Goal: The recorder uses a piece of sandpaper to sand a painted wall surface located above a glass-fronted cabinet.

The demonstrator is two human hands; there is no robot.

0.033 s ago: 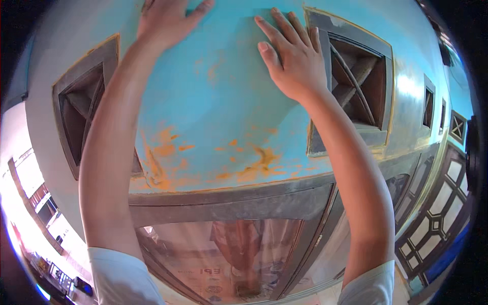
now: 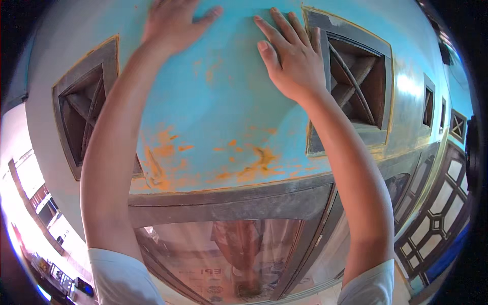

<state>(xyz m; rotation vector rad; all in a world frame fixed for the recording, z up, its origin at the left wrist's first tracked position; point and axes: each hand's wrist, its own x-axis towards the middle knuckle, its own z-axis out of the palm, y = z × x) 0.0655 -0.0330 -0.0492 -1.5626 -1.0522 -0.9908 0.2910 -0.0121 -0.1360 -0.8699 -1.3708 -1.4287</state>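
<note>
Wall surface: turquoise painted wall [image 2: 239, 127] fills the upper middle of the view, between two recessed vents, and both hands lie flat against it.
Left hand: left hand [image 2: 175, 23] is spread open, palm on the paint near the top edge, thumb [image 2: 211, 14] pointing toward the other hand; it clasps nothing.
Right hand: right hand [image 2: 292, 56] is also open and flat, fingers [image 2: 269, 28] fanned up and leftward, heel of the palm just beside the frame of the right vent; nothing is held.
Why so held: judging by the straight raised forearms, the palms appear to be pressing or feeling the surface rather than gripping anything.
Paint: orange patches [image 2: 254, 162] show where the turquoise coat has worn through, mostly low on the panel, below both hands.
Left vent: square recessed vent [image 2: 84, 112] with crossed wooden slats inside, well apart from the left hand.
Right vent: matching vent [image 2: 356, 81], crossed slats in its hollow; otherwise dark within.
Below: grey lintel [image 2: 229, 203] runs under the panel, above a glass pane [image 2: 229, 259] with a blurred reflection.
Sleeves: white short sleeves [image 2: 117, 277] at the lower edge.
</note>
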